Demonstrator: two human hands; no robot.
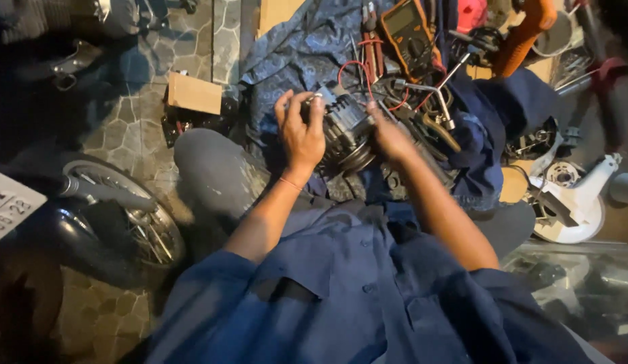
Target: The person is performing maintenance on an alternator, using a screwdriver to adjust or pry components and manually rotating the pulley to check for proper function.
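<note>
Head view, items as we find them.

1. Alternator (346, 131): grey ribbed metal housing with a grooved pulley at its lower edge, held just above our lap, over a blue patterned cloth (294, 50) spread on the stone-paved floor (125, 121).

2. Left hand (300, 131): grip closed round the left side of the alternator, fingers curled over its top edge, thumb toward us. We judge this to be the steadying hand; it should clamp the housing firmly, clear of the pulley.

3. Right hand (388, 135): grip closed against the right side of the housing, fingertips pressed in. Whether it pinches a small part or only the casing, we cannot tell; the hand is blurred. Any turning or prying here is best done in short, controlled moves, with the left hand taking the counter-force.

4. Red wire (354, 71): loops up behind the alternator. We would keep it free of the fingers so it does not snag.

5. Multimeter (408, 30): orange-edged, lying at the far end of the cloth.

6. Pliers (371, 40): red handles, beside the multimeter.

7. Metal wrench (439, 98): just right of the alternator, within reach.

8. Cardboard box (194, 93): on the floor, left of the cloth.

9. Motorcycle wheel (135, 216): spoked, at our left knee.

10. White plastic housing (577, 202): far right, well apart.
</note>
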